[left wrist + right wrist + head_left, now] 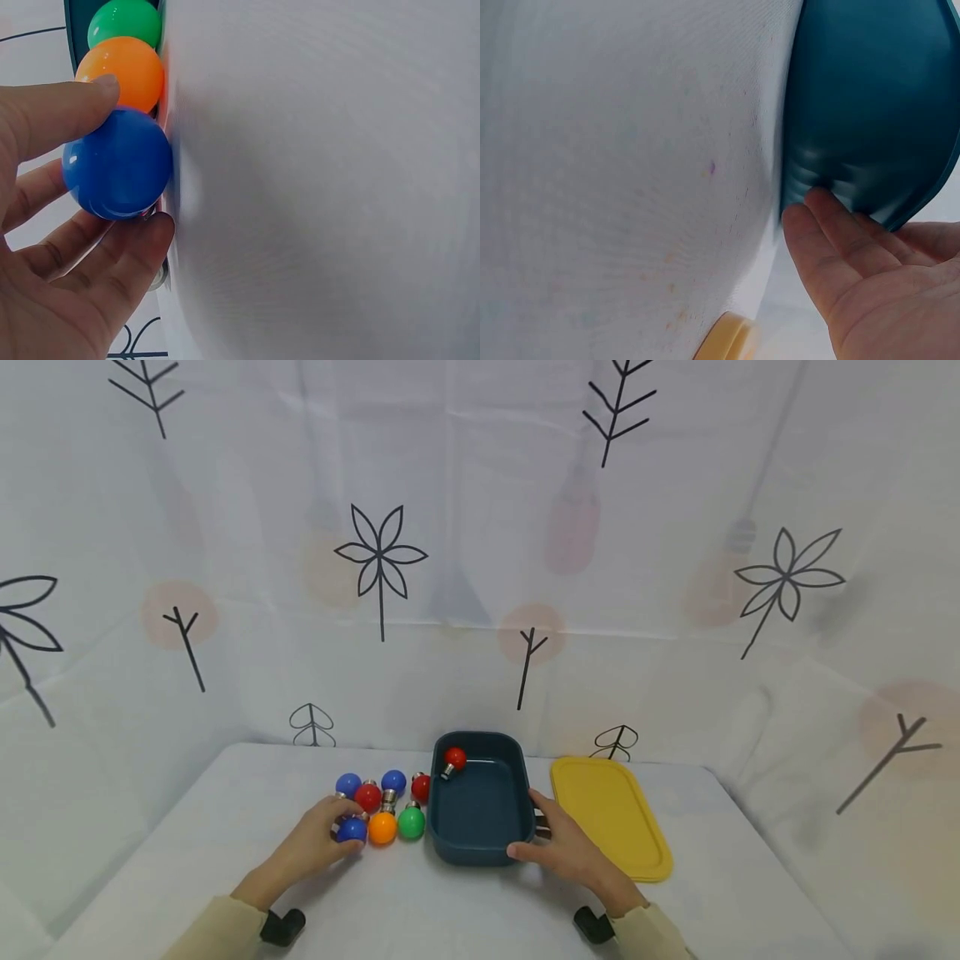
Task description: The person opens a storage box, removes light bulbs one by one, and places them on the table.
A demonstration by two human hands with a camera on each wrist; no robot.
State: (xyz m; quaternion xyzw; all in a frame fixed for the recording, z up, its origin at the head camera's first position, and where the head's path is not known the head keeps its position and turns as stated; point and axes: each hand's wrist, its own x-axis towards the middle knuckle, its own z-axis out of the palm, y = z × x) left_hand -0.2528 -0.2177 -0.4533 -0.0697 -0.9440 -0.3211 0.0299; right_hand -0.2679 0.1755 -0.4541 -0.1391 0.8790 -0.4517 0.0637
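My left hand (318, 842) has its thumb and fingers around a blue light bulb (118, 165) at the near left of a cluster of bulbs. Right beside it sit an orange bulb (382, 828) and a green bulb (411, 823), with metal bases showing behind. A dark teal box (480, 856) stands to their right, a red bulb (455, 758) lying in its far left corner. Along the box's right side my right hand (558, 842) rests with its fingers fairly straight, fingertips (819, 196) touching the outer wall. Its thumb lies by the near right corner.
Behind the held bulb are blue bulbs (393, 781) and red bulbs (367, 797), one red bulb (421, 788) close against the box's left wall. A yellow lid (611, 818) lies right of the box on the white table. A patterned white curtain (465, 677) hangs behind.
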